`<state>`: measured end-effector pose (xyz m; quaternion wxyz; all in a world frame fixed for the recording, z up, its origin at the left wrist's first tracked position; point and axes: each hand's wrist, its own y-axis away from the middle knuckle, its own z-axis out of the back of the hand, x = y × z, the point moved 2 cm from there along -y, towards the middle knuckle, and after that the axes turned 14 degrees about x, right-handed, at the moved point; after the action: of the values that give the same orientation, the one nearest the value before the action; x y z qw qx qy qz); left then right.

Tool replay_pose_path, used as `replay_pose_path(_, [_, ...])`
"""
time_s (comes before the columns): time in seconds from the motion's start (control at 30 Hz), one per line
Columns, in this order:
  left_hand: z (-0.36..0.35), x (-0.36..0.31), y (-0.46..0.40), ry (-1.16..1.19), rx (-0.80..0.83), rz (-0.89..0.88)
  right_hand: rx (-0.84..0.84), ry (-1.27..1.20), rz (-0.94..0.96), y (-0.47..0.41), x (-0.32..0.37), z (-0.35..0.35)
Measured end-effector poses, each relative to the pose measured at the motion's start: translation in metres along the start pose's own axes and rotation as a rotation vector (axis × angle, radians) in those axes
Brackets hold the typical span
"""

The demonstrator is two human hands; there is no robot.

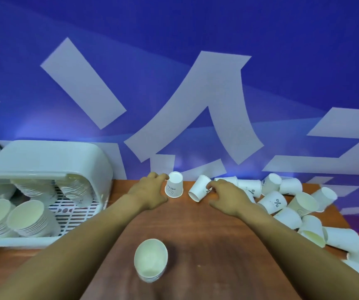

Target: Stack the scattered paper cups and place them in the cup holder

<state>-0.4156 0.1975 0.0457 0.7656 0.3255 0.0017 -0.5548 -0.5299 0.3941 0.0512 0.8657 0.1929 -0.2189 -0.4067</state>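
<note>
An upside-down white paper cup [174, 184] stands at the table's far edge. My left hand [150, 190] curls round its left side, fingertips at its top and thumb near its rim. Just to the right a second cup [199, 188] lies on its side, mouth towards me, and my right hand [227, 197] pinches its wall with the fingertips. A short upright stack of cups [151, 259] stands near me between my forearms. The white cup holder [44, 156] lies at the left, with several stacks of cups [29, 219] inside it.
A pile of several loose cups [293, 202] is scattered along the right side of the brown table [195, 230], out to its right edge. A blue wall with large white characters rises directly behind the table. A dark object sits at the far left behind the holder.
</note>
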Motion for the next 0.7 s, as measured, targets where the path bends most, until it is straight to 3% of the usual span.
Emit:
replay_pose_path(0.23, [0.003, 0.002, -0.073, -0.071, 0.063, 0.058, 0.046, 0.159, 0.087, -0.07, -0.028, 0.005])
replay_pose_path(0.43, [-0.026, 0.011, -0.124, -0.082, 0.15, 0.062, 0.094, 0.497, 0.202, -0.117, -0.04, -0.019])
replay_pose_path(0.7, [-0.039, 0.016, -0.154, -0.077, 0.079, 0.047, 0.066, 0.517, 0.252, -0.151, -0.051, -0.035])
